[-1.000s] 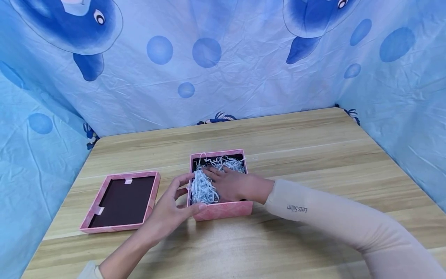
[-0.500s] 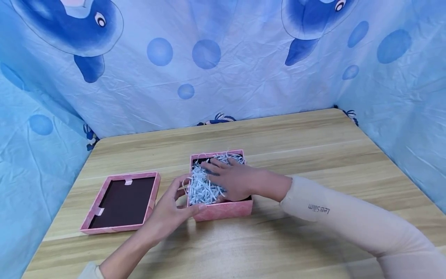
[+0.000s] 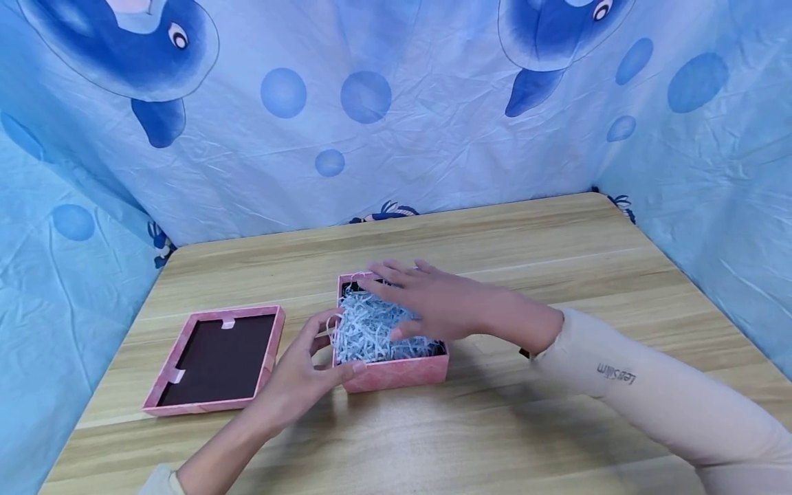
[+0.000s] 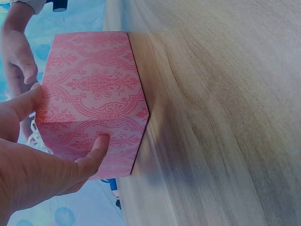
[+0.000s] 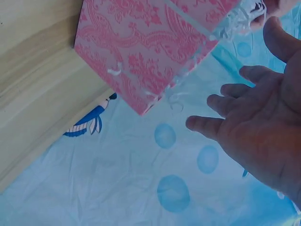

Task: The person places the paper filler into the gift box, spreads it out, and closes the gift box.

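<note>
A pink patterned box (image 3: 399,373) stands lidless on the table, filled with pale blue shredded paper (image 3: 374,333). At its near left corner my left hand (image 3: 300,375) holds it, thumb on the front wall and fingers along the left side. The left wrist view shows the curved digits touching the box's damask-patterned walls (image 4: 94,84). Over the box's right half hovers my right hand (image 3: 442,302), palm down with fingers spread, hiding part of the paper. In the right wrist view that hand (image 5: 263,113) holds nothing and is apart from the box.
The box's lid (image 3: 271,350) lies upturned to the left, its dark inside showing two small light tabs. Behind the wooden table (image 3: 557,405) hangs a blue curtain (image 3: 433,158) with whale prints. A small dark object (image 3: 524,353) peeks out by the right sleeve.
My right hand has lifted off the shredded paper and drawn up and to the right. The paper now lies spread more evenly across the box. My left hand has stayed put.
</note>
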Tool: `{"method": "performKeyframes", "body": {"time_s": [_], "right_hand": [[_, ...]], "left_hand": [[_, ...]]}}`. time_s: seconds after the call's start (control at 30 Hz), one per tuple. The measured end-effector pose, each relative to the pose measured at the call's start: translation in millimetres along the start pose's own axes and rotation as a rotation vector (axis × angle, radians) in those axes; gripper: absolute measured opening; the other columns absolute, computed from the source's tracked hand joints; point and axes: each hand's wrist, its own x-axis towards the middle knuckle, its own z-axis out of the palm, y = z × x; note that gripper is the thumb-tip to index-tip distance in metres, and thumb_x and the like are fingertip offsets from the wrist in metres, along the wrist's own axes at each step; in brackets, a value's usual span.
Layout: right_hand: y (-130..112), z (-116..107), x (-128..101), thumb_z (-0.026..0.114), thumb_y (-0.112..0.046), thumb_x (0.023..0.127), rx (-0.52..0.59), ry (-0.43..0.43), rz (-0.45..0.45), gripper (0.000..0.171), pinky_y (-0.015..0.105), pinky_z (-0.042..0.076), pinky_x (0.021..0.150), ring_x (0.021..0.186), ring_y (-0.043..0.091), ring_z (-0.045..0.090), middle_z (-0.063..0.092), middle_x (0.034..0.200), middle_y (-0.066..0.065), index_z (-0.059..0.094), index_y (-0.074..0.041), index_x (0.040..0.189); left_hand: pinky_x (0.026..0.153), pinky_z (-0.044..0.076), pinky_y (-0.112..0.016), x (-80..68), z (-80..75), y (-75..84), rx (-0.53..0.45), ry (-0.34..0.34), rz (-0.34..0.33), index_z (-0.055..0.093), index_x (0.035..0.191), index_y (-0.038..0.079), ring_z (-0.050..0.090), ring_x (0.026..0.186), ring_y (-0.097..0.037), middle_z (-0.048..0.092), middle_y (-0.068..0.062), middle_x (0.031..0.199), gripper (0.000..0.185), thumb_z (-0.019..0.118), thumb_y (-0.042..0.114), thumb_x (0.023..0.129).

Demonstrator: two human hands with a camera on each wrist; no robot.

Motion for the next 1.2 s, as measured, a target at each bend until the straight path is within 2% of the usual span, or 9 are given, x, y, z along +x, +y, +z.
{"method": "performKeyframes", "body": {"time_s": [0.2,0.5,0.6,0.77,0.9,1.07,1.2], "right_hand": [[11,-1,-9,0.051,-0.047,0.097,0.054,0.088,-0.003,0.077,0.053,0.005,0.117,0.147,0.017,0.001,0.002,0.162,0.001,0.005,-0.027,0.156],[24,9,-16,0.049,-0.049,0.097,0.079,0.126,0.048,0.077,0.053,0.006,0.116,0.147,0.017,0.004,0.000,0.162,0.000,0.002,-0.029,0.155],[26,11,-19,0.048,-0.048,0.097,0.075,0.143,0.066,0.076,0.053,0.006,0.116,0.147,0.019,0.008,0.002,0.162,0.001,0.003,-0.027,0.155],[33,15,-23,0.048,-0.047,0.098,0.091,0.183,0.120,0.074,0.052,0.007,0.117,0.143,0.023,0.024,0.006,0.161,0.003,0.006,-0.025,0.156],[39,18,-28,0.048,-0.046,0.099,0.107,0.229,0.140,0.074,0.054,0.013,0.116,0.141,0.030,0.027,0.010,0.161,0.008,0.010,-0.020,0.156],[42,23,-31,0.051,-0.049,0.096,0.225,0.243,0.212,0.078,0.051,0.026,0.112,0.144,0.030,0.021,0.011,0.160,0.009,0.006,-0.026,0.156],[41,27,-32,0.052,-0.050,0.096,0.361,0.240,0.248,0.080,0.052,0.028,0.111,0.145,0.029,0.018,0.008,0.160,0.008,0.000,-0.034,0.154]], "left_hand": [[0.103,0.039,-0.052,0.1,0.1,-0.1,-0.001,0.001,0.004,0.036,0.141,0.024,0.044,0.130,-0.033,0.039,-0.006,0.144,0.077,0.081,0.028,0.078],[0.104,0.038,-0.053,0.1,0.4,-0.3,-0.010,0.008,0.000,0.036,0.141,0.024,0.044,0.130,-0.032,0.039,-0.006,0.144,0.078,0.082,0.028,0.077],[0.105,0.037,-0.053,0.0,0.5,-0.5,-0.013,0.009,-0.002,0.036,0.141,0.024,0.044,0.130,-0.032,0.039,-0.005,0.144,0.078,0.082,0.028,0.077],[0.104,0.038,-0.053,-0.4,1.1,-0.1,-0.015,0.009,-0.012,0.036,0.140,0.023,0.043,0.130,-0.033,0.039,-0.005,0.144,0.078,0.082,0.028,0.077],[0.105,0.037,-0.053,-0.6,0.9,-0.2,-0.010,0.009,-0.013,0.036,0.141,0.024,0.043,0.131,-0.033,0.038,-0.006,0.145,0.079,0.082,0.029,0.077],[0.105,0.036,-0.053,-0.7,0.4,-0.3,-0.002,0.008,-0.016,0.036,0.141,0.024,0.042,0.131,-0.033,0.037,-0.006,0.145,0.079,0.082,0.030,0.077],[0.105,0.036,-0.053,-0.2,0.4,-0.4,-0.006,0.008,-0.021,0.036,0.141,0.024,0.042,0.131,-0.033,0.038,-0.006,0.145,0.080,0.082,0.030,0.077]]}}
